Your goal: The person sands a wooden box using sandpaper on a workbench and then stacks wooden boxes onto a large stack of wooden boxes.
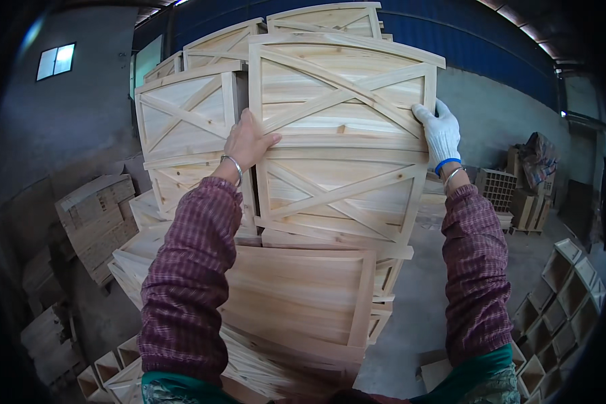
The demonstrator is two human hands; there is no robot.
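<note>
Straight ahead is an upper X-braced wooden panel (343, 94) of pale, knotty wood, with a slightly curved top rail. My bare left hand (246, 143), a metal bangle at its wrist, grips the left edge, thumb on the front. On the right edge is my right hand (440, 131), in a white knitted glove with a blue cuff, thumb on the front and fingers around the side. Directly beneath stands a lower X-braced panel (337, 195). Whether these panels are fronts of boxes is hidden. A plain framed wooden panel (296, 289) lies nearer me, below them.
More X-braced wooden pieces (185, 111) are stacked to the left and behind. Open wooden compartments (565, 296) stand at the lower right. A gridded wooden piece (497, 188) and bundled boards (528, 209) sit farther back. Stacked boards (101, 222) lean at left.
</note>
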